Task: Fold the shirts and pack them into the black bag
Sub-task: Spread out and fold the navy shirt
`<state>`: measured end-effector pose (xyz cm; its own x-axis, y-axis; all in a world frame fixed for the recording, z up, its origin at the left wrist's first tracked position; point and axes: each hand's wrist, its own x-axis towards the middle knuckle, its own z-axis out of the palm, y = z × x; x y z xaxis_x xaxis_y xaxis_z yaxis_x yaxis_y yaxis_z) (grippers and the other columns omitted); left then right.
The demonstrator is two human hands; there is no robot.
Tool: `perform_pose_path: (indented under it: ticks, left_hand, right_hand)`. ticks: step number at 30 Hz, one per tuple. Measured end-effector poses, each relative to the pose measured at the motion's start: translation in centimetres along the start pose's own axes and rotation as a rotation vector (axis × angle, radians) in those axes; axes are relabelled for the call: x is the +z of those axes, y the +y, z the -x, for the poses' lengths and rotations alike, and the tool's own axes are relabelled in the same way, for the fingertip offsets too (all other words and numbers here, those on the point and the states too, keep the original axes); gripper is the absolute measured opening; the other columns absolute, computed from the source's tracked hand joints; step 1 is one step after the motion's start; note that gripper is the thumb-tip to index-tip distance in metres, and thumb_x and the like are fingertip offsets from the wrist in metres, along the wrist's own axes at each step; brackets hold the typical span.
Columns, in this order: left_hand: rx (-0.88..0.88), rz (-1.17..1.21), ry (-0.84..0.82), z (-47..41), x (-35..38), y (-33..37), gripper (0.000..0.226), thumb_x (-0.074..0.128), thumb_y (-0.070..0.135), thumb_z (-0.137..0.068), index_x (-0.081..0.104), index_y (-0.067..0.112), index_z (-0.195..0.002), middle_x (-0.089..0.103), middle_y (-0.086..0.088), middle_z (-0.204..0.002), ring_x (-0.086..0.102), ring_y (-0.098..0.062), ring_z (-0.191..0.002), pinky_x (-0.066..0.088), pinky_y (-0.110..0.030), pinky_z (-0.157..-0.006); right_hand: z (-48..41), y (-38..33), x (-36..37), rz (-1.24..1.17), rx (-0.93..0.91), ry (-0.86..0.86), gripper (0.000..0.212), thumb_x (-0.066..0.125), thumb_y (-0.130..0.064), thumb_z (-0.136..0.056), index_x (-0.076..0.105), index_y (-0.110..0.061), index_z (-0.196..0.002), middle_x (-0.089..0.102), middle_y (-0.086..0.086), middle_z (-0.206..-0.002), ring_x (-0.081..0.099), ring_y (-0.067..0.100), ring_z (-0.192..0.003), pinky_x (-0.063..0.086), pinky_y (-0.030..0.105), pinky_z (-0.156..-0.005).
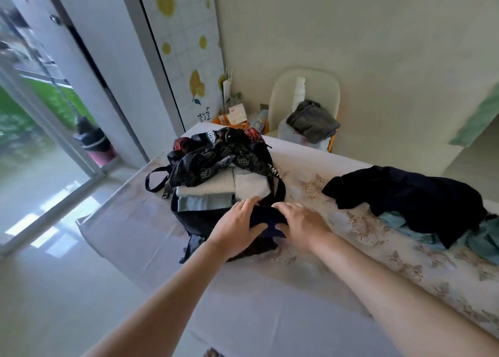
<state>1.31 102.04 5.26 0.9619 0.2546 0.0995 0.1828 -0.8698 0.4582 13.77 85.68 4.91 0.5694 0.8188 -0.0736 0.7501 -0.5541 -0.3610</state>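
The black bag [216,157] lies open on the table [270,302], its printed flap and straps thrown back. Folded white shirts [251,185] and a folded light blue shirt [205,202] show in its mouth. A folded dark navy shirt [267,219] sits at the bag's near edge. My left hand [237,227] and my right hand [299,221] hold it from either side, fingers curved over the cloth. An unfolded dark navy shirt [410,197] lies to the right over a light blue shirt [486,240].
A cream chair [305,86] with grey clothes [313,121] stands behind the table by the wall. Packets and small items [235,116] clutter the far corner. A glass sliding door [40,140] and tiled floor are to the left.
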Motion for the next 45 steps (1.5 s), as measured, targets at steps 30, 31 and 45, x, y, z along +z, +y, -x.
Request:
perform_pose_path:
  ticks: [30,31,45]
  left_hand:
    - [0.145,-0.717,-0.142,-13.5,-7.2,-25.8,0.073,0.059,0.046,-0.088,0.036,0.020,-0.152,0.017,-0.011,-0.163,0.016,-0.032,-0.150,0.023,-0.044,-0.118]
    - [0.196,-0.715,-0.137,-14.3,-7.9,-26.0,0.053,0.054,0.040,-0.091,0.055,0.018,-0.140,0.033,-0.009,-0.158,0.024,-0.027,-0.148,0.027,-0.039,-0.117]
    - [-0.126,-0.126,0.007,-20.1,-15.4,-26.0,0.050,0.042,0.004,-0.092,0.061,0.031,-0.130,0.064,-0.002,-0.128,0.059,-0.026,-0.112,0.043,-0.028,-0.084]
  right_hand:
    - [-18.6,-8.8,2.3,-0.156,0.274,0.185,0.049,0.054,-0.030,-0.098,0.042,-0.026,-0.145,0.057,-0.002,-0.136,0.057,0.024,-0.120,0.048,0.038,-0.094]
    - [-18.8,-9.0,2.3,-0.161,0.249,0.176,0.050,0.055,-0.031,-0.098,0.042,-0.025,-0.146,0.057,-0.002,-0.139,0.056,0.024,-0.122,0.047,0.038,-0.097]
    - [-28.3,-16.3,6.7,-0.510,0.574,-0.035,0.049,0.055,-0.043,-0.098,0.059,-0.005,-0.129,0.062,0.018,-0.128,0.056,0.036,-0.121,0.043,0.036,-0.095]
